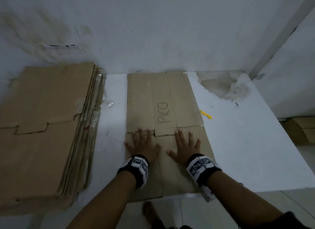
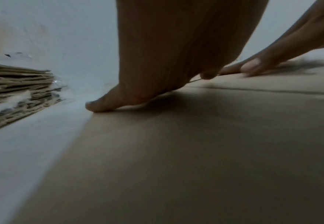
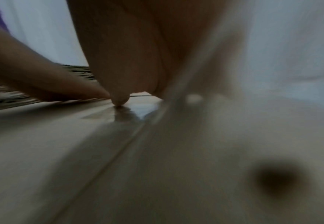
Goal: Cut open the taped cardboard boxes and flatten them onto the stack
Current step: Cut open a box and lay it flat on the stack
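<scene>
A flattened brown cardboard box (image 1: 162, 99) marked "PICO" lies on the white table in the head view. Both palms press flat on its near half with the fingers spread: my left hand (image 1: 143, 143) on the left, my right hand (image 1: 185, 145) on the right. In the left wrist view my left hand (image 2: 157, 60) rests on the cardboard (image 2: 195, 151), and the right hand's fingers (image 2: 262, 63) show beyond it. The right wrist view is blurred; my right hand (image 3: 138, 53) touches the cardboard (image 3: 61, 144). A stack of flattened boxes (image 1: 44, 129) lies to the left.
A yellow cutter (image 1: 206, 115) lies on the table (image 1: 238, 143) just past the box's right edge. A scrap of clear tape (image 1: 110, 104) sits between box and stack. A white wall rises behind. More cardboard (image 1: 300, 131) is on the floor at the right.
</scene>
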